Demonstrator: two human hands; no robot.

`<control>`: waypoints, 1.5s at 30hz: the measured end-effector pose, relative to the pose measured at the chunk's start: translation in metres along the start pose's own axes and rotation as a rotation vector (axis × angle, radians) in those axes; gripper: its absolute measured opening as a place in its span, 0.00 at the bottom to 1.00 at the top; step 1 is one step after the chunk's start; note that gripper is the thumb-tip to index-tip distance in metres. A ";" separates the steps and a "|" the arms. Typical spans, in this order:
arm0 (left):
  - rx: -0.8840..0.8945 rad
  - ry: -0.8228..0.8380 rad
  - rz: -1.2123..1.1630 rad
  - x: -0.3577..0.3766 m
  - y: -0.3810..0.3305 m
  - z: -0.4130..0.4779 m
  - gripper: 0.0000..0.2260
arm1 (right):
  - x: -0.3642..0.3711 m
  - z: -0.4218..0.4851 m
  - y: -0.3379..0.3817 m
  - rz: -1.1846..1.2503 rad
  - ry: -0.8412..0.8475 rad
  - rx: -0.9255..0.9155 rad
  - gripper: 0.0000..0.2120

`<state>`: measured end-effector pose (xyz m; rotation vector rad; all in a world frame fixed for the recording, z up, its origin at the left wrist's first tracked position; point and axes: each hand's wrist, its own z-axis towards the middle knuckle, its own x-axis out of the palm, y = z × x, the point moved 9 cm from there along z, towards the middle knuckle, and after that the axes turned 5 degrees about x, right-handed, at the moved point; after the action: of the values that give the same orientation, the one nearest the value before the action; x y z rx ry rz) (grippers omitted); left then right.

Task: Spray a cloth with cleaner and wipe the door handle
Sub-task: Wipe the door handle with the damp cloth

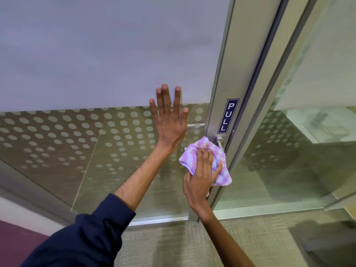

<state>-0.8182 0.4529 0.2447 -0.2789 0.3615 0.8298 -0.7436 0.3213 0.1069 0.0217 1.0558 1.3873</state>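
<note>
A pink, purple and white fluffy cloth (pixel 221 164) is wrapped over the metal door handle (pixel 219 140), whose round base shows just above the cloth. My right hand (pixel 200 178) grips the cloth and presses it on the handle. My left hand (pixel 169 120) lies flat with fingers spread on the frosted glass door (pixel 96 64), to the left of the handle. The lever part of the handle is hidden under the cloth. No spray bottle is in view.
A blue PULL sign (pixel 228 115) sits on the aluminium door stile above the handle. A glass side panel (pixel 279 151) stands to the right of the frame. Beige carpet (pixel 192 243) covers the floor below.
</note>
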 end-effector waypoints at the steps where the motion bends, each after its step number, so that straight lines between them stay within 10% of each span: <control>1: 0.000 -0.001 0.002 0.000 0.000 0.000 0.27 | 0.001 0.000 0.001 -0.022 0.004 -0.011 0.29; 14: -0.011 -0.024 0.067 0.001 -0.001 -0.001 0.28 | 0.020 0.006 0.015 -0.264 0.127 -0.194 0.32; 28: -0.010 0.004 0.022 0.002 0.001 -0.001 0.27 | 0.019 0.009 0.012 -0.058 0.326 -0.851 0.24; 45: -0.039 0.024 -0.020 0.001 0.003 -0.001 0.28 | 0.001 0.027 -0.028 0.142 0.480 -0.946 0.24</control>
<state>-0.8203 0.4546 0.2430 -0.3287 0.3646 0.8154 -0.7054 0.3295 0.1054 -0.9815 0.6817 1.9601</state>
